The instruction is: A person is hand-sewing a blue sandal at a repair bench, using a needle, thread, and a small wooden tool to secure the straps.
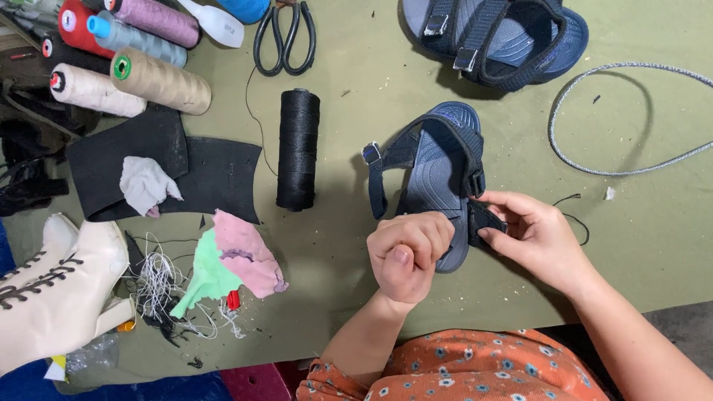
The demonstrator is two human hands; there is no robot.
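While both hands work at the near middle of the bench (356, 82), a small dark blue sandal (438, 178) lies between them on the olive-green top. Its long axis runs almost straight away from the person, leaning slightly to the right at the far end; which end is the toe I cannot tell. The left hand (407, 252) is curled into a tight fist against the sandal's near end, and what it grips is hidden inside the fingers. The right hand (531, 234) pinches a black strap (484, 217) at the sandal's right side between thumb and fingertips.

Spools of thread crowd the far left corner: a cream spool (95, 90) with a red end label, a tan spool (162, 80) with a round green end label, a grey-blue spool (137, 38) with a blue core, and a mauve spool (156, 18). A black spool (298, 148) lies alone, left of the sandal, parallel to it. Black scissors (284, 37) sit at the far edge, and a larger blue sandal (494, 37) rests toward the far right.

Black rubber sheets (215, 178) with a grey rag (147, 184) cover the left side; nearer lie pink and green cloth scraps (230, 263), loose white threads (156, 282), and a cream lace-up boot (56, 289) over the near left edge. A grey cord (594, 119) loops along the right side. Bare bench shows to the right of the right hand, well apart from the cord, and between the black spool and the sandal.
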